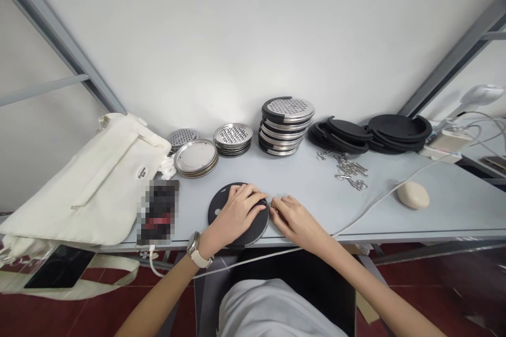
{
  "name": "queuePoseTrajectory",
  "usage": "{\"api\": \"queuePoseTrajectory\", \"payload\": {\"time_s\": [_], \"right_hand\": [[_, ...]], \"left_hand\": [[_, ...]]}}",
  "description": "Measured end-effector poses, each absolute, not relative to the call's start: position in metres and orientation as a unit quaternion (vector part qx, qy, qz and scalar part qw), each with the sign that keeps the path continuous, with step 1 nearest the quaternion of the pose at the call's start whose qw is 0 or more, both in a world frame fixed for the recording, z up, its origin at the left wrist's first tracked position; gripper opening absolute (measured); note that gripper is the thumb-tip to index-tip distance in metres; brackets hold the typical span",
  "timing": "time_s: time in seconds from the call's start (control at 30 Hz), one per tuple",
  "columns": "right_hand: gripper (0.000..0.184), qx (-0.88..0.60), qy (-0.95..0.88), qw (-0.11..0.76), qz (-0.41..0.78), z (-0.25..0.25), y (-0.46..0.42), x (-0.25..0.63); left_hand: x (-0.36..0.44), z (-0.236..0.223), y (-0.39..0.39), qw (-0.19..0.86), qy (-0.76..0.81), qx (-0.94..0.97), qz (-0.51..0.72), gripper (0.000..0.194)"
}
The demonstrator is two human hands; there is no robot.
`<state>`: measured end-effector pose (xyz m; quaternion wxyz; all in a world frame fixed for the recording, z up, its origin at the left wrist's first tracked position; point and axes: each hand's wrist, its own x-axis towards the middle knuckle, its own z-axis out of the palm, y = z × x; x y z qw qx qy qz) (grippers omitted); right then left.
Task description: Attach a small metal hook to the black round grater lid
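My left hand (239,210) rests over a round black disc (219,202) with a thin metal rim, its fingers curled on the right part and holding it near the table's front edge. At the disc's right edge, my right hand (292,216) is closed in a pinch on a small metal piece (272,207), mostly hidden by the fingers. Behind the hands stands a tall stack of round graters (286,126) with black holders. To its right lie black round holders (343,134) and several small metal clips (351,168).
Round grater plates (233,139) and plain metal discs (196,158) are stacked behind left. A white bag (87,184) and a pixelated phone-like object (158,212) occupy the left. A white cable (379,202) runs past a beige rounded object (413,195) on the right.
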<state>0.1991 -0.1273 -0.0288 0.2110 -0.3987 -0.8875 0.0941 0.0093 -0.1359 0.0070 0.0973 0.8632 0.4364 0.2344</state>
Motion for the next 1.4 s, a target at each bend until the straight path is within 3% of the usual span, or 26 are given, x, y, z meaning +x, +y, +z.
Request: {"api": "queuePoseTrajectory", "payload": {"time_s": [1.4], "right_hand": [[0.014, -0.393, -0.884, 0.236, 0.097, -0.0264, -0.1279, 0.1984]], "left_hand": [[0.0102, 0.0098, -0.1367, 0.117, 0.431, 0.863, 0.235, 0.026]]}}
